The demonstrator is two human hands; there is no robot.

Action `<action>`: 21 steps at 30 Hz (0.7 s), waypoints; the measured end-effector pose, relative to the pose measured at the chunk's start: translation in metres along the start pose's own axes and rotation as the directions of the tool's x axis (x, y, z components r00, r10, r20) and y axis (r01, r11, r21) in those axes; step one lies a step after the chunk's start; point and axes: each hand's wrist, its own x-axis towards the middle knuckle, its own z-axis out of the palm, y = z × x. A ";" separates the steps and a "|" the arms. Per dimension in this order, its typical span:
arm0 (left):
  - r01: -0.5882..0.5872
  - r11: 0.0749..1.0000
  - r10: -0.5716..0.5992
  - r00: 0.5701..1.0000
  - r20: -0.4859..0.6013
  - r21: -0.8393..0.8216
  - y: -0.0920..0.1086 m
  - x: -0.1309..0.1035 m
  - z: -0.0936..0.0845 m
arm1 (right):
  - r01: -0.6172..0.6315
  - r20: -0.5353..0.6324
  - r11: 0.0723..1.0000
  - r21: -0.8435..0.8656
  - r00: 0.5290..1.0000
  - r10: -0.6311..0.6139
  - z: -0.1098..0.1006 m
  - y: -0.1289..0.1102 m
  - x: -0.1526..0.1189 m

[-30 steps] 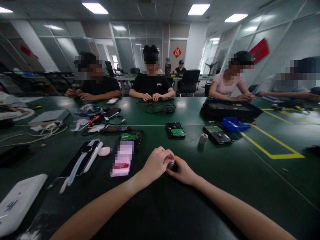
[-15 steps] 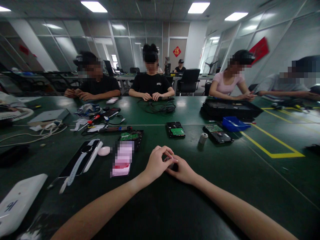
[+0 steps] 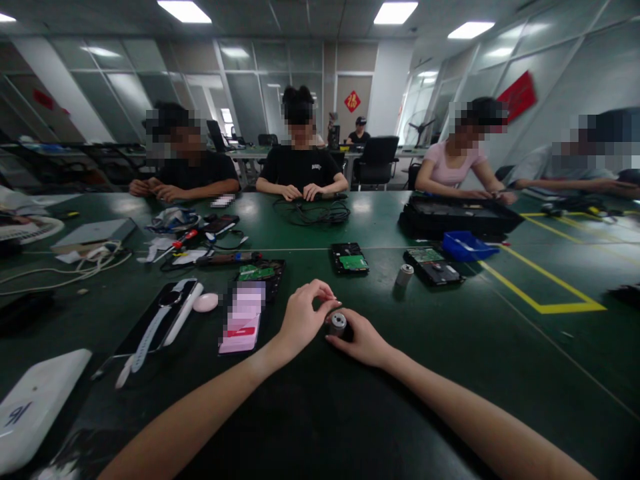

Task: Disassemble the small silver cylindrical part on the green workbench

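Observation:
A small silver metal cylinder (image 3: 338,325) stands upright on the green table, with the thumb and fingers of my right hand (image 3: 365,339) curled round its sides. Just up and left of it is my left hand (image 3: 306,313), its thumb and index fingertips pinched together; whatever they hold, if anything, is too small to make out. Beyond my hands lies a hard drive with a green board (image 3: 351,259). A second metal cylinder (image 3: 405,275) stands to the right, beside another opened drive (image 3: 434,265).
Left of my hands lie a pink-screened phone (image 3: 243,317), a round pink case (image 3: 205,303), a watch (image 3: 159,320) and a white device (image 3: 40,407). Farther off are a blue tray (image 3: 469,246), a black case (image 3: 460,217) and cables (image 3: 320,212). Several people sit across the table.
My left hand has moved left and slightly up, off the cylinder, so the cylinder's top now shows. My right hand has stayed nearly in place around it.

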 end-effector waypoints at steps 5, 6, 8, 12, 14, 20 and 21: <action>0.098 0.994 -0.101 0.994 0.050 0.055 -0.029 0.005 0.008 | -0.013 0.027 1.000 -0.007 1.000 0.013 -0.003 -0.005 0.001; 0.102 0.987 -0.112 0.991 0.079 0.121 -0.034 0.004 0.011 | -0.009 0.026 1.000 -0.005 1.000 0.010 -0.003 -0.005 0.001; 0.106 0.974 -0.127 0.987 0.095 0.199 -0.041 0.002 0.014 | -0.003 0.023 1.000 0.000 1.000 0.003 -0.003 -0.005 0.001; 0.118 0.955 -0.139 0.988 0.060 0.273 -0.046 -0.002 0.013 | -0.018 0.027 1.000 -0.008 0.999 0.018 -0.003 -0.005 0.001; 0.127 0.946 -0.149 0.987 0.053 0.298 -0.047 -0.002 0.012 | -0.017 0.027 1.000 -0.011 0.999 0.017 -0.003 -0.005 0.001; 0.130 0.977 -0.138 0.990 0.040 0.172 -0.039 0.003 0.011 | -0.006 0.018 1.000 -0.016 1.000 0.007 -0.002 -0.004 0.001; 0.113 0.989 -0.117 0.993 0.033 0.093 -0.034 0.003 0.011 | -0.012 0.019 1.000 -0.022 1.000 0.013 -0.002 -0.003 0.000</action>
